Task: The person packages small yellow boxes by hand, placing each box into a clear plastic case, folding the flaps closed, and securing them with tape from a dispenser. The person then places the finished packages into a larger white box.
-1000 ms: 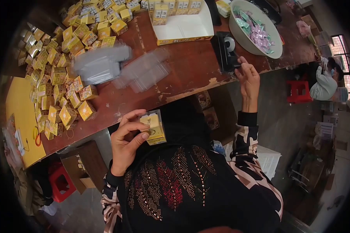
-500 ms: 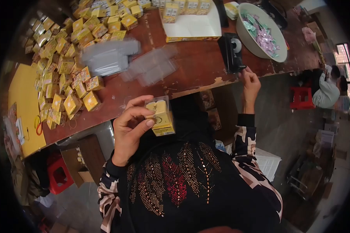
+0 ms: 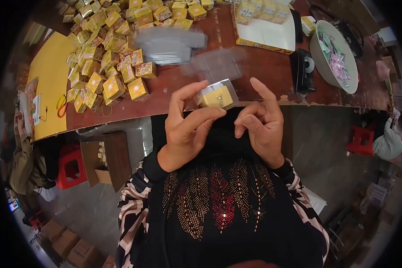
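Observation:
My left hand (image 3: 182,127) pinches a small yellow box (image 3: 216,98) with a clear plastic sleeve around it, thumb below and fingers above. The sleeve's upper flap sticks up past the box, just over the table's front edge. Close on the right is my right hand (image 3: 264,127), apart from the box. Its index finger points up while the other fingers curl loosely; I see nothing held in it. Flat clear plastic sleeves (image 3: 216,64) lie on the table beyond, beside a thicker stack of sleeves (image 3: 169,47).
Many yellow boxes (image 3: 114,87) are heaped at the left. A black tape dispenser (image 3: 303,73), a white tray (image 3: 265,38) with boxes and a bowl (image 3: 316,49) of wrapped sachets stand at the right. An open carton (image 3: 116,156) is below the table. Other people sit at both sides.
My right hand has come from the tape dispenser to beside the box. My left hand has raised the sleeved box and turned it. The camera view has shifted left.

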Tool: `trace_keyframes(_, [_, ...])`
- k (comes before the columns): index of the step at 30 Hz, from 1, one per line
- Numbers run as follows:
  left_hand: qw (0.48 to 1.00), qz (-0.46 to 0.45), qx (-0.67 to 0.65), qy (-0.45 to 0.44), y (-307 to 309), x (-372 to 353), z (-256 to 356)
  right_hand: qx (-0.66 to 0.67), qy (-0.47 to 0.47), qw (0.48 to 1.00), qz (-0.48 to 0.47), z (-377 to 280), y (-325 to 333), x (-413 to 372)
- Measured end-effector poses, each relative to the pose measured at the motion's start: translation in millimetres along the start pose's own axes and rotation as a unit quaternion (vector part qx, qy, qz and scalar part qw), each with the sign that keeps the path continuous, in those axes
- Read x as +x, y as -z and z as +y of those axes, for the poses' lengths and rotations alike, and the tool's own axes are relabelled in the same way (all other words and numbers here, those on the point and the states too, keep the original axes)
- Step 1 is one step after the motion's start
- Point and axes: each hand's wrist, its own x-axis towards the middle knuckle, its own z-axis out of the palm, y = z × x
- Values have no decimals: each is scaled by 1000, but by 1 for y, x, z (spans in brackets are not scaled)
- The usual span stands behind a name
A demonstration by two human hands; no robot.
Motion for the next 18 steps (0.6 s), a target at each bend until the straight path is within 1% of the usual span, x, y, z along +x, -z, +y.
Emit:
trace_keyframes(1, [1000, -1, 26, -14, 1, -1, -1, 3, -22, 1000, -5, 8, 2, 0])
trace_keyframes(2, [998, -1, 50, -27, 2, -1, -1, 2, -23, 1000, -4, 11, 0, 1])
trace_keyframes(4, [998, 0, 60, -31, 2, -2, -1, 38, -25, 999, 12, 16, -6, 2])
trace_keyframes(6, [997, 1, 70, -35, 2, -1, -1, 26, -37, 999, 12, 17, -9, 3])
trace_keyframes(8, [993, 8, 98, -66, 1, 0, -2, 15, -49, 999, 12, 17, -9, 4])
trace_keyframes(11, [990, 10, 116, -85, 1, -3, -7, 13, -72, 997, 10, 15, -12, 7])
trace_keyframes(13, [989, 6, 125, -80, 3, -3, -7, -18, -119, 992, 37, 12, -15, 9])
trace_keyframes(14, [988, 3, 133, -77, 4, -3, -7, -18, -119, 992, 37, 14, -12, 10])
trace_keyframes(15, [988, 3, 133, -78, 4, -3, -6, -72, -110, 991, 27, 17, -6, 11])
trace_keyframes(16, [994, 0, 100, -48, 4, -4, -4, -125, -99, 987, 18, 21, -2, 12])
trace_keyframes(17, [998, -3, 67, -18, 3, -4, -3, -125, -99, 987, 18, 23, 1, 13])
trace_keyframes(18, [998, -2, 67, -18, 2, -3, -2, -212, -11, 977, 30, 26, 3, 13])
